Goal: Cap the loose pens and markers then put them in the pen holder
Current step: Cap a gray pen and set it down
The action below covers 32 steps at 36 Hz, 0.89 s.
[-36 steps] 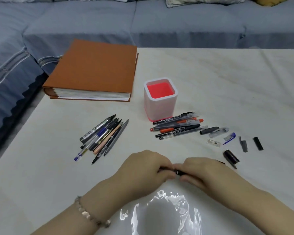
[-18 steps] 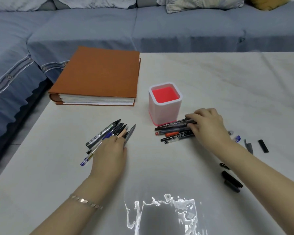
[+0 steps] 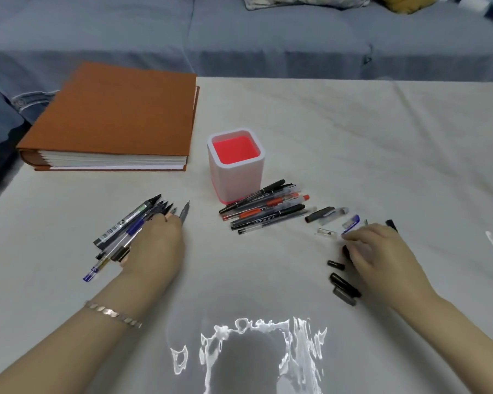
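A white pen holder (image 3: 235, 180) with a red inside stands mid-table and holds nothing. Right beside it lies a bundle of capped pens (image 3: 268, 207). To the left lies a pile of uncapped pens and markers (image 3: 120, 228). My left hand (image 3: 154, 247) rests on the right side of that pile, thumb against a black pen; a grip cannot be made out. Loose caps are scattered at the right: a black cap (image 3: 319, 214), a blue cap (image 3: 352, 223) and several short black caps (image 3: 343, 284). My right hand (image 3: 379, 254) lies over these caps, fingertips touching near the blue one.
A thick orange album (image 3: 120, 115) lies at the back left of the cloth-covered table (image 3: 353, 137). A blue-grey sofa (image 3: 239, 38) runs behind the table. A bright glare patch sits on the near edge.
The pen I held in both hands a second ago is gone from them. My right hand has moved from the capped pens to the loose caps; my left hand stays on the uncapped pile.
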{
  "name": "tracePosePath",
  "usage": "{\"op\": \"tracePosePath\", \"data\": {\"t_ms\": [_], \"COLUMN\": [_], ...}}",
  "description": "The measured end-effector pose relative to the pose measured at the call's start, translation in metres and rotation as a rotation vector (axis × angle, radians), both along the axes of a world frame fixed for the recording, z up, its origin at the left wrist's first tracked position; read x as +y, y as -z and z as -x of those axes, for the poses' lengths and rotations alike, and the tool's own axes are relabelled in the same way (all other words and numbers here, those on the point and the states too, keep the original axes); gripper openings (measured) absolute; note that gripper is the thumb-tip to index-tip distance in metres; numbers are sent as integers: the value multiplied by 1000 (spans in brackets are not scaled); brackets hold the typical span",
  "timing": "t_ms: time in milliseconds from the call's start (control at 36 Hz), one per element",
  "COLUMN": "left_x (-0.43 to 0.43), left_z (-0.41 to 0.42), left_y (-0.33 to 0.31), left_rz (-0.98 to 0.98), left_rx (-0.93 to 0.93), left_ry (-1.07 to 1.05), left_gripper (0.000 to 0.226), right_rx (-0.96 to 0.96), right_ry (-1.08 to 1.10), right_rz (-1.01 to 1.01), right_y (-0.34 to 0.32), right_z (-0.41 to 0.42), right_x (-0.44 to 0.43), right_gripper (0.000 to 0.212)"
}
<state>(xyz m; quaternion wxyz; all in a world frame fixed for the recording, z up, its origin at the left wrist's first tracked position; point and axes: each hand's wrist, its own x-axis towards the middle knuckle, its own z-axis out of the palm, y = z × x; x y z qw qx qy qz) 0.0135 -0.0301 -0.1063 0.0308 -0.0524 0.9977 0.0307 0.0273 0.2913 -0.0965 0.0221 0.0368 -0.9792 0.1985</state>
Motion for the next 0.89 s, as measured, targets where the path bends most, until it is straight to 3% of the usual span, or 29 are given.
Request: {"op": "tracePosePath", "data": {"t_ms": [83,278,417,500,583,694,889], "left_x": [4,23,42,51,58,64,73], "left_z": [-2,-18,-26,-31,-34,-38,-39], "left_y": [-6,-25,-45,-57,-65,-76,-85], "left_rz": [-110,-449,-1014,-1221,-1454,-1780,-2176], "left_rx": [41,120,-26,-83,-173,-263,-161], "left_ry": [-7,-26,-168,-202,-247,-342,-429], "left_gripper": [3,14,25,27,19,11,13], "right_rx": [-42,-118,-110,-85,-27,-15,-125], "right_ry": [128,281,298,269,177,93,-122], "right_rz": [-13,-5,-32,18,133,413,781], "right_y": [0,10,14,4,-13,-37,-60], "right_z": [6,22,26,22,16,3,-24], "right_x": [16,26,22,13,-5,-33,-72], "right_gripper": [19,30,24,21,13,17,29]}}
